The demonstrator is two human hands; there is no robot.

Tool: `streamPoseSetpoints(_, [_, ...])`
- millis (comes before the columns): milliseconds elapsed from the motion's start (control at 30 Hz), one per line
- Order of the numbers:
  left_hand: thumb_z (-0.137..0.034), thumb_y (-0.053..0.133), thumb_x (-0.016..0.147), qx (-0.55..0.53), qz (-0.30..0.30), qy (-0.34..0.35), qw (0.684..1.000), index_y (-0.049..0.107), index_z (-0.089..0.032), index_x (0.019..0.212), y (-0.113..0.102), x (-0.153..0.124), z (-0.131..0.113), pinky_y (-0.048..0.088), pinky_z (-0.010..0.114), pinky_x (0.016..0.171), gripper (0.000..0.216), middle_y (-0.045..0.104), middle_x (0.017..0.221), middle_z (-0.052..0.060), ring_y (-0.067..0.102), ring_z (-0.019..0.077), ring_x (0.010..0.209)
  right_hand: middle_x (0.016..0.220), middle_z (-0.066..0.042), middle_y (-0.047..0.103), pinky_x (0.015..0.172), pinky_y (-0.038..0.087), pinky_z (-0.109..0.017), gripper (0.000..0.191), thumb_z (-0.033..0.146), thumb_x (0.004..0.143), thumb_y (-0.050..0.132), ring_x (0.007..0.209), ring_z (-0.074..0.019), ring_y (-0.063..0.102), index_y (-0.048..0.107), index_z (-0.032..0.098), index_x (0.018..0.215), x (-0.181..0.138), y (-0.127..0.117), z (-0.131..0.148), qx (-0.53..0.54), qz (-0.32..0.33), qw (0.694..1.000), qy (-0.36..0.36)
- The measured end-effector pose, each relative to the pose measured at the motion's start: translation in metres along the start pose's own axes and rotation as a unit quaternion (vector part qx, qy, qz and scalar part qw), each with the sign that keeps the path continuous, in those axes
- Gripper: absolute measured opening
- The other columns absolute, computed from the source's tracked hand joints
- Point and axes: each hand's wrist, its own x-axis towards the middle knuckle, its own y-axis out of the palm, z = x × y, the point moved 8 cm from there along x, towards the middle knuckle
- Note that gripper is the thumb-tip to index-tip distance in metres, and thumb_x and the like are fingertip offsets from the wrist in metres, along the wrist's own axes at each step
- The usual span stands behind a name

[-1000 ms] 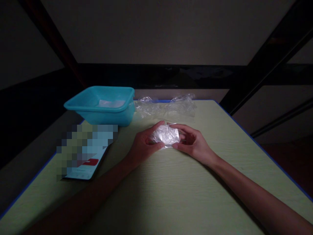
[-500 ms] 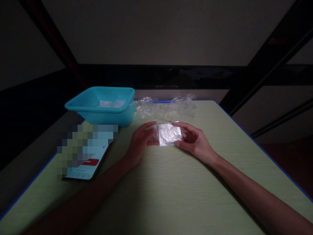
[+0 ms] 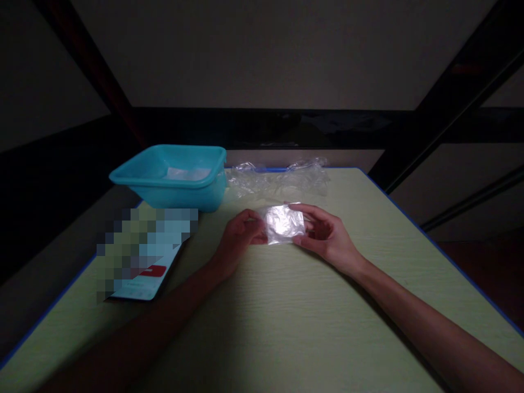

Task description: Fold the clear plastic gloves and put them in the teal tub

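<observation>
Two hands meet over the middle of the bench (image 3: 295, 322), and between them is one small clear bag (image 3: 284, 224). The left hand (image 3: 239, 237) pinches the left edge of the bag with closed fingers (image 3: 257, 238). The right hand (image 3: 327, 236) grips the right edge, with the forefinger above and the thumb below. The bag is pulled out nearly flat and faces the camera. It hangs just above the bench or perhaps touches it; the dim light does not allow to tell. Whether the bag is open at one side, or has something inside, also cannot be seen.

Judging from how things lie, the work seems to be in its middle part. One bag is taken up and spread flat between the hands, but it is not put down anywhere. At the far edge of the bench lies a crumpled pile (image 3: 282, 177) of clear plastic, apart from both hands. To the left of the pile stands a teal basin (image 3: 180, 195) with something pale and flat (image 3: 186, 173) inside. A flat card (image 3: 141, 275) lies near the left forearm.
</observation>
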Motion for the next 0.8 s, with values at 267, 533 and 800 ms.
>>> streamPoseSetpoints(267, [-0.037,0.062,0.058,-0.057,0.026,-0.009,0.998,0.053,-0.016,0.081,0.002,0.001,-0.006,0.047,0.024,0.050,0.033,0.062,0.066,0.000,0.057,0.0131,0.056,0.078,0.001,0.057,0.060,0.040,-0.024,0.044,0.008,0.065,0.064,0.068,-0.0110,0.051,0.059,0.021,0.107,-0.003,0.008,0.004,0.025,0.073,0.997,-0.002])
streamPoseSetpoints(533, [-0.015,0.068,0.059,0.029,0.125,0.034,0.991,0.044,-0.019,0.086,0.020,-0.007,-0.006,0.040,0.016,0.048,0.036,0.059,0.060,-0.007,0.054,0.0074,0.051,0.084,0.000,0.059,0.060,0.040,-0.025,0.044,0.007,0.065,0.062,0.070,-0.0119,0.052,0.060,0.020,0.107,-0.005,0.016,-0.003,0.042,0.138,0.989,0.044])
streamPoseSetpoints(800, [-0.011,0.064,0.064,0.058,0.134,0.075,0.986,0.044,-0.021,0.091,0.023,-0.008,-0.006,0.048,0.020,0.059,0.035,0.066,0.076,-0.002,0.065,0.0137,0.071,0.088,0.001,0.065,0.065,0.044,-0.024,0.051,0.005,0.060,0.065,0.073,-0.0106,0.057,0.054,0.021,0.108,0.003,-0.005,-0.006,0.120,-0.004,0.991,0.051])
